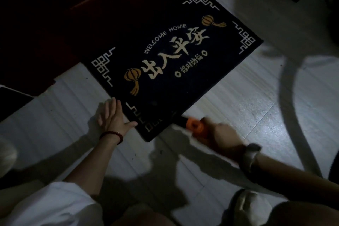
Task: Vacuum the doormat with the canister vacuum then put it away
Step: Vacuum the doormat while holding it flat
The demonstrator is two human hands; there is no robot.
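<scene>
**mat_guy:** Doormat [165, 60] sits on the pale floor [238, 106] mid-frame, dark with cream lettering. Its long axis runs from 7 o'clock up to 1 o'clock, with one corner poking toward 6.

**dustbuster:** Hands?

**mat_guy:** Left hand [113, 117] lies flat, fingers spread, at the mat's 7 o'clock edge, thumb touching it. Right hand [222, 135] is blurry, curled round an orange vacuum handle [195, 127] just beside the near corner, pointing toward 10 o'clock. A grey hose [288, 115] curves off at 3 o'clock.
</scene>
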